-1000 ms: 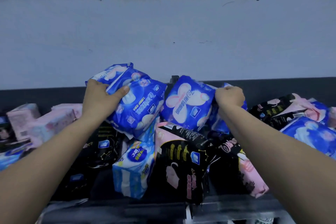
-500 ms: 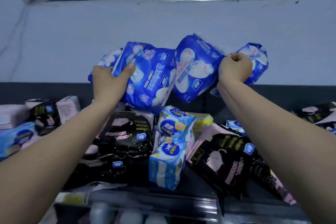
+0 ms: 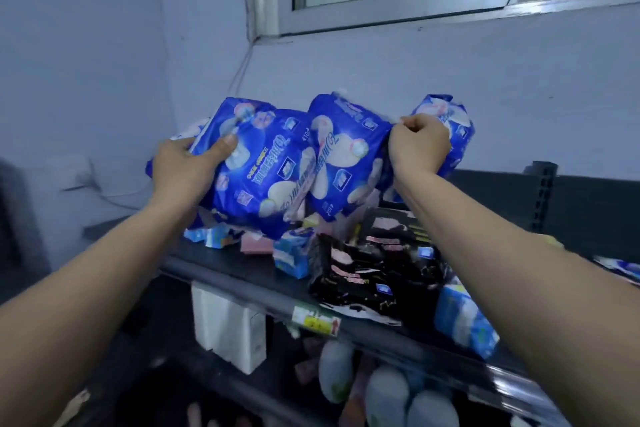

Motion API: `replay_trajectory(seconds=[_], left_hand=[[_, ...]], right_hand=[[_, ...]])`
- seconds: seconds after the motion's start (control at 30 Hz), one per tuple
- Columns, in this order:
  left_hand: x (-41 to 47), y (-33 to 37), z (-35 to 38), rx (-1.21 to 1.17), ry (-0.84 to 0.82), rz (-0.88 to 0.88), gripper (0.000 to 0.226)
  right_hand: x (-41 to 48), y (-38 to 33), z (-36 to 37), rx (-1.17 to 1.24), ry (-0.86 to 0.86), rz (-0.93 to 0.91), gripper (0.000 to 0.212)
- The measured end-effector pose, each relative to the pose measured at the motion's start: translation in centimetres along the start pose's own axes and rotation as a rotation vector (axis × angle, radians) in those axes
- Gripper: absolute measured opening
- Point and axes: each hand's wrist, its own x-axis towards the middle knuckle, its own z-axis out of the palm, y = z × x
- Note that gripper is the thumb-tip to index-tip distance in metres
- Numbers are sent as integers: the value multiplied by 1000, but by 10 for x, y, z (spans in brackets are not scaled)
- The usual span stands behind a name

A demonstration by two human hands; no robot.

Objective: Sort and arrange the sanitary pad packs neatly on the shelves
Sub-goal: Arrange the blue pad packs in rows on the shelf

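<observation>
Blue and shiny, the big blue pack (image 3: 256, 177) and the middle blue pack (image 3: 343, 156) are up in the air in the middle of the frame, side by side and touching, just above the top shelf (image 3: 242, 270). On that dark shelf, black packs (image 3: 374, 274) with pink marks lie in a heap at the middle right. Just left of the heap stands a small light blue pack (image 3: 291, 253), and a pink pack (image 3: 256, 244) lies beside it. Another light blue pack (image 3: 464, 326) sits at the front edge, lower right. A yellow label (image 3: 317, 321) is stuck on that edge. Below the shelf are a white box (image 3: 228, 333) and pale bottles (image 3: 336, 371), all blurry.

The left hand (image 3: 183, 166) grips the big blue pack by its left side, thumb flat across the front. The right hand (image 3: 419, 146) is curled tight and pinches the top right corner of the middle blue pack. A third blue pack (image 3: 457, 128) pokes out behind that hand; I cannot tell if the hand holds it too. Both bare arms reach forward and up
</observation>
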Motion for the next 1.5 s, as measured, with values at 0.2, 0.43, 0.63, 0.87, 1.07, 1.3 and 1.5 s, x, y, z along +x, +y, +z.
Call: replay_trajectory(seconds=[0.2,0.43,0.63,0.87,1.07,1.3,1.5], left_hand=[[-9,-14,-111,79,148,-85,22],[-42,-12,-214,249,363,-125,25],[-79,0,-291,375,581,-174,24],[-144,25,-364,484,821,-201,33],[-197,64,-429,571,970,-185,39],[-247,105,-526,663,1082,-190,46],[-286,136,-624,779,1120,-201,39]], right_hand=[[-86,-10,70,83,-248,38,17],[-173,-32,127,190,-579,117,11],[-236,-57,161,237,-889,125,13],[-315,-92,176,348,-1152,206,18],[-392,-144,178,461,-1294,221,22],[-497,-208,180,525,-1426,213,15],[-607,-269,186,533,-1515,194,11]])
